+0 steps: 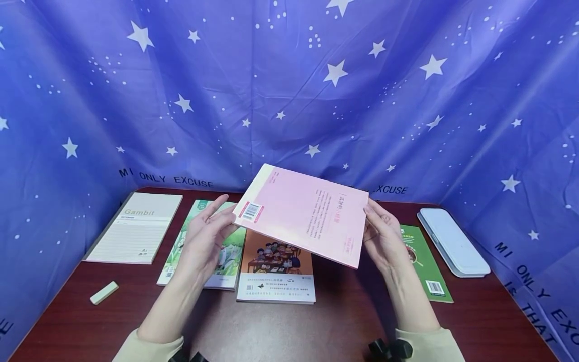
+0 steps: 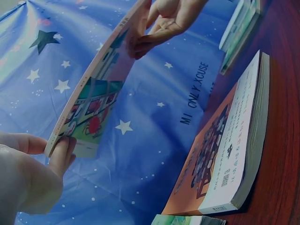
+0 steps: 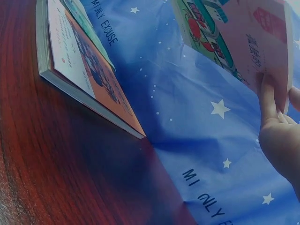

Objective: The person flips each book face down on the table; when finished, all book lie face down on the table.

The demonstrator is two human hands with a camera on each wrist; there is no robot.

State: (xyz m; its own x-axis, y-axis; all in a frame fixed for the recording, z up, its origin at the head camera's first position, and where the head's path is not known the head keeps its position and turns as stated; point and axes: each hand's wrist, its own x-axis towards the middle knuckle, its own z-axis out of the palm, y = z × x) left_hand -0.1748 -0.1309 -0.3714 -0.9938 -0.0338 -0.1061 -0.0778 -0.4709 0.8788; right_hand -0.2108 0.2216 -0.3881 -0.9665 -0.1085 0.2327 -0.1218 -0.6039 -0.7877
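Beige sleeves (image 1: 429,344) lie nearest; above the reddish-brown table (image 1: 344,322), the pink paperback (image 1: 294,216) is held tilted, left hand (image 1: 203,240) and right hand (image 1: 384,237) pinching opposite ends. It should be light, bendable and slightly slick, best held by its edges.

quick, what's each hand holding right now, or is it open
Left hand: closed, pinching the pink book near its barcode.
Right hand: closed, holding the same book's opposite end.
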